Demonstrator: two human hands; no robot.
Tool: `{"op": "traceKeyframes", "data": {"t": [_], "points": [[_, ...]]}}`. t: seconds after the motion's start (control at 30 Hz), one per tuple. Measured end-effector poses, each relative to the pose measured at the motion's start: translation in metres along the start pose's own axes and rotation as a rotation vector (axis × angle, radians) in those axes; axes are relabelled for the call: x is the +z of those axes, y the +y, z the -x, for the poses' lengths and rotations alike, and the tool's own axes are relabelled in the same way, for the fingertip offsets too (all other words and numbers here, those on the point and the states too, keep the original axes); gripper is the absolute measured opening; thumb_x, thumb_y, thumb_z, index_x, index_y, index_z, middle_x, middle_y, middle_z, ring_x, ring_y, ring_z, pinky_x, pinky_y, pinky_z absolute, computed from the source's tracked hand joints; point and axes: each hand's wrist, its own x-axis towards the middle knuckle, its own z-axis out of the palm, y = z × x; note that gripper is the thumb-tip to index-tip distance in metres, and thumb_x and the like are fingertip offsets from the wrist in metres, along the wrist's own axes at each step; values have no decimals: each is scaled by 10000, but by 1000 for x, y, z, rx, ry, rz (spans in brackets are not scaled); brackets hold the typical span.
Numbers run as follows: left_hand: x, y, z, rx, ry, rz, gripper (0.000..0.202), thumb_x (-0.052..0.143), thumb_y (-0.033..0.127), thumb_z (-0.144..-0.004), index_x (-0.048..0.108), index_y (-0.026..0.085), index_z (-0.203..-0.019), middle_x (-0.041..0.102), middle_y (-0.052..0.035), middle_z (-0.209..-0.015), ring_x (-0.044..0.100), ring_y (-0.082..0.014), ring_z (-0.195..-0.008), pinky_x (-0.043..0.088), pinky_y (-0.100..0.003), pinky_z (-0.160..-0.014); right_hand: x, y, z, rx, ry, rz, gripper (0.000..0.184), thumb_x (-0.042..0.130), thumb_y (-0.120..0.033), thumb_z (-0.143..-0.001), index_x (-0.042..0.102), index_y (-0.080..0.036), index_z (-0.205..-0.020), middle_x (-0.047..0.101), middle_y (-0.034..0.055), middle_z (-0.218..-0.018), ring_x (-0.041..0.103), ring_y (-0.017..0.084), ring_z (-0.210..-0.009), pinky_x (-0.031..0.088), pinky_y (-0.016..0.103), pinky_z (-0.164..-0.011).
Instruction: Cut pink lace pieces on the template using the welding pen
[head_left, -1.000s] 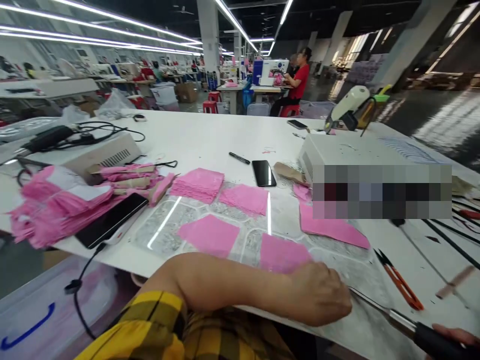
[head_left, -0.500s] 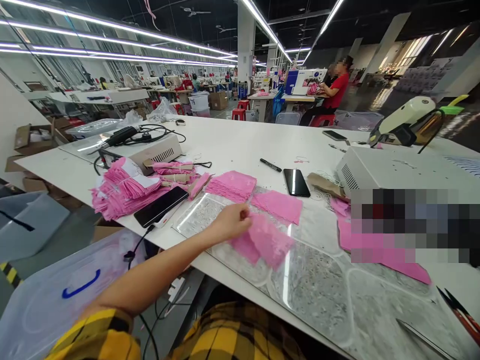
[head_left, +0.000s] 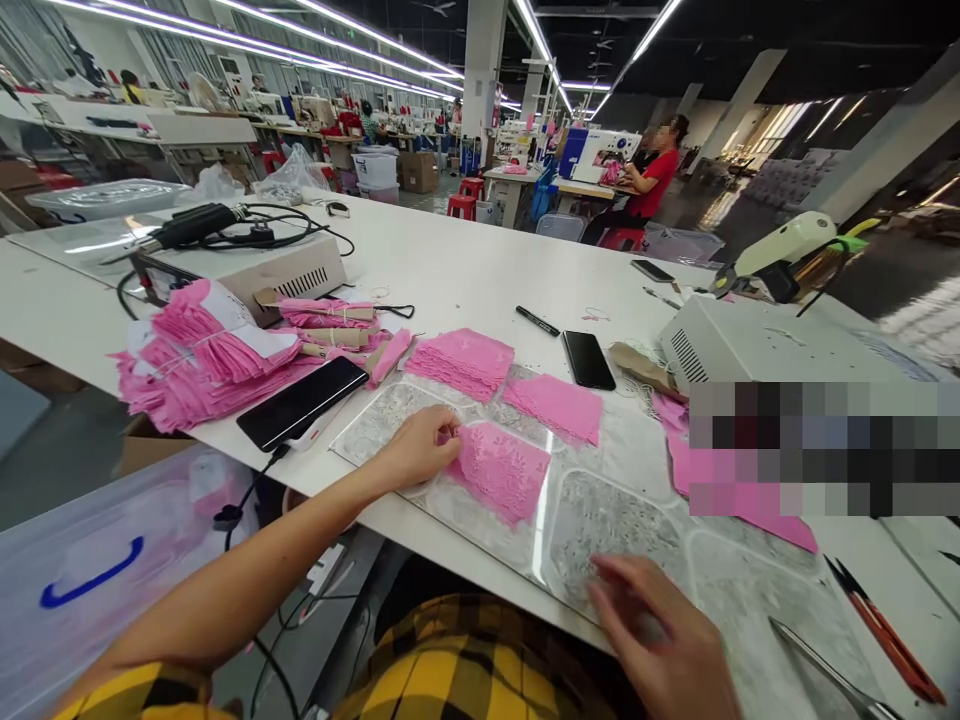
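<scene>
My left hand (head_left: 421,447) has its fingers pinched at the left corner of a pink lace fabric piece (head_left: 506,474), which lies nearly flat on the grey marbled mat (head_left: 619,525). My right hand (head_left: 664,632), slightly blurred, hovers over the mat's near edge with thumb and fingers apart and nothing between them. Just beyond the lace piece are a thick stack of pink lace pieces (head_left: 459,362) and a thinner pink stack (head_left: 555,407). Tied pink bundles (head_left: 202,350) are heaped at the left.
Two phones, one black at left (head_left: 304,402) and one near the middle (head_left: 589,360), lie by a marker (head_left: 537,320). Tweezers (head_left: 825,665) and red-handled scissors (head_left: 889,635) rest at right. Grey boxes (head_left: 277,275) stand on both sides. A person in red (head_left: 651,185) sits at a sewing machine.
My right hand has come into view at the lower right. My left hand has moved slightly left and down, and the lace piece it holds now lies flatter and squarer on the mat.
</scene>
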Motion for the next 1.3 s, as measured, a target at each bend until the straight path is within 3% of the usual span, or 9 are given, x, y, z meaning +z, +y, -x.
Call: {"op": "traceKeyframes", "data": {"t": [0.1,0.23,0.53,0.73,0.87,0.97,1.13,1.23,1.3], "points": [[-1,-3,-3,20,3,-12,84,512,131,-735,581,176,-751,620,-21,-811,567,-183,-814,426,-289,-731,39,-10,-38,-300,-69,177,161,574,-298,-848,685,-229,-942,703,52,-870,674,172,-722,564,274,-609],[-2,-7,-3,29,-7,-34,77,522,113,-717,567,176,-721,629,-36,-867,574,-208,-885,427,-339,-836,61,-11,-58,-436,-127,286,170,488,-184,-893,646,-219,-840,671,26,-791,649,139,-694,522,239,-595],[-4,-21,10,86,-32,-79,66,532,126,-749,575,175,-747,629,-81,-1055,542,-261,-1031,406,-447,-958,59,-21,-54,-518,-174,230,126,495,-141,-886,587,-224,-862,630,4,-743,624,119,-634,518,216,-578],[-25,-38,22,287,-84,-83,299,652,167,-777,608,210,-1069,577,-84,-1230,545,-229,-1144,436,-367,-1002,62,-13,-55,-493,-248,183,109,542,-206,-871,575,-228,-973,658,26,-845,670,135,-705,550,214,-596],[-31,-48,23,395,-128,-119,86,632,236,-870,664,220,-948,595,-85,-1230,557,-233,-1140,440,-368,-993,64,-5,-61,-458,-382,151,122,495,-189,-894,599,-241,-858,659,13,-807,658,127,-671,532,214,-590],[-32,-47,18,441,-129,-134,111,559,185,-914,662,201,-876,622,-78,-1176,591,-206,-1080,462,-332,-953,54,-13,-77,-319,-530,61,181,479,-238,-903,590,-224,-761,630,7,-714,604,117,-594,487,208,-531],[-49,-37,-27,494,-138,-139,91,590,149,-891,643,181,-825,665,-17,-950,642,-131,-871,508,-216,-788,29,-29,-144,-56,-564,-107,316,509,-441,-875,573,-202,-677,513,-16,-571,460,111,-514,371,224,-461],[-68,-34,-80,479,-80,-188,121,577,209,-925,650,162,-841,657,-25,-904,633,-143,-848,525,-265,-781,28,-29,-205,0,-510,-161,373,544,-529,-812,556,-194,-648,434,-38,-524,380,98,-469,322,234,-442],[-81,-35,-115,456,-5,-228,191,572,299,-951,626,140,-1043,640,-63,-1055,631,-173,-926,541,-363,-825,34,-28,-245,-32,-436,-163,357,551,-526,-793,560,-193,-665,448,-35,-541,404,103,-490,349,245,-476]]}}
